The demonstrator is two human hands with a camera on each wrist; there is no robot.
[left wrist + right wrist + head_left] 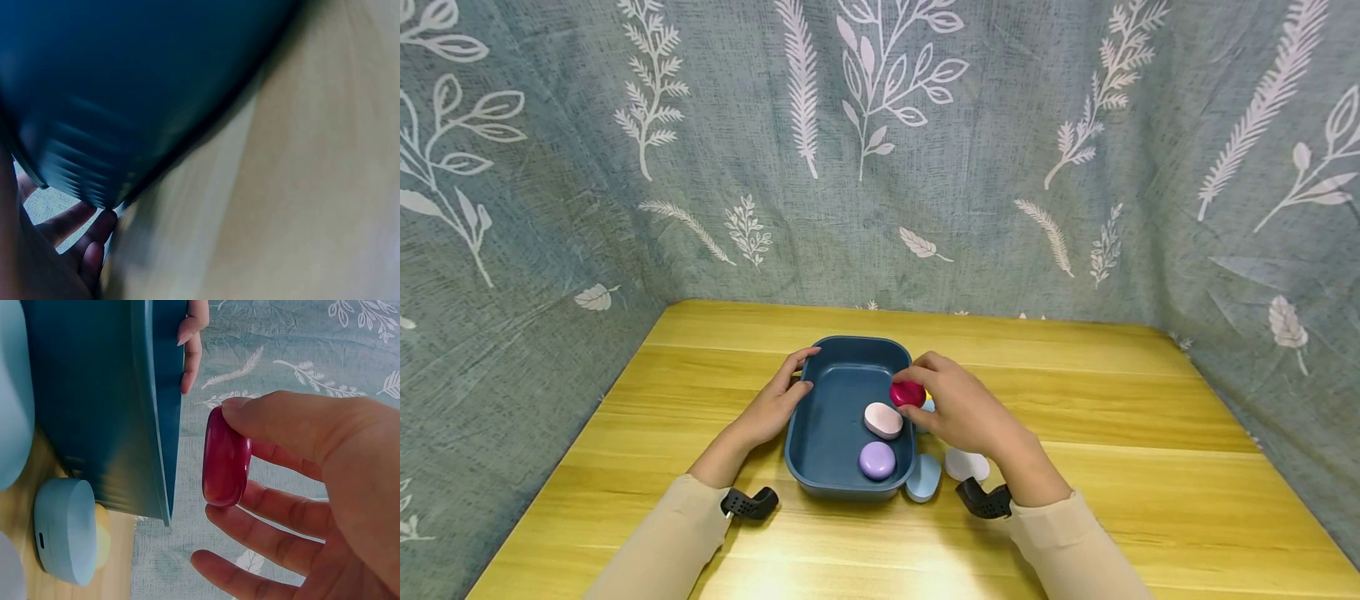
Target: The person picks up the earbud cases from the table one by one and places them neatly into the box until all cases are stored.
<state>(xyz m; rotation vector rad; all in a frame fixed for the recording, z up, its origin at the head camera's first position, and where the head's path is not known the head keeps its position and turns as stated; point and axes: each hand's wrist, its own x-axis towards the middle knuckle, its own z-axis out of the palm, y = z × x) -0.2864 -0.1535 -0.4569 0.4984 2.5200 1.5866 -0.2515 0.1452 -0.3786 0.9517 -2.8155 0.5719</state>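
Fingers point(269, 539) of the right hand point(958, 407), parted just enough to span it, pinch a red oval piece point(907, 394) above the right rim of a blue bin point(831, 417), its length roughly rim-parallel in the right wrist view; the left hand point(773, 407), farther off, grips the left rim.

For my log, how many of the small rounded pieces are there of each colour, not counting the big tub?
Light blue pieces: 2
White piece: 1
Yellow piece, mostly hidden: 1
Red piece, in the right hand: 1
Pale pink piece: 1
Purple piece: 1
Total in view: 7
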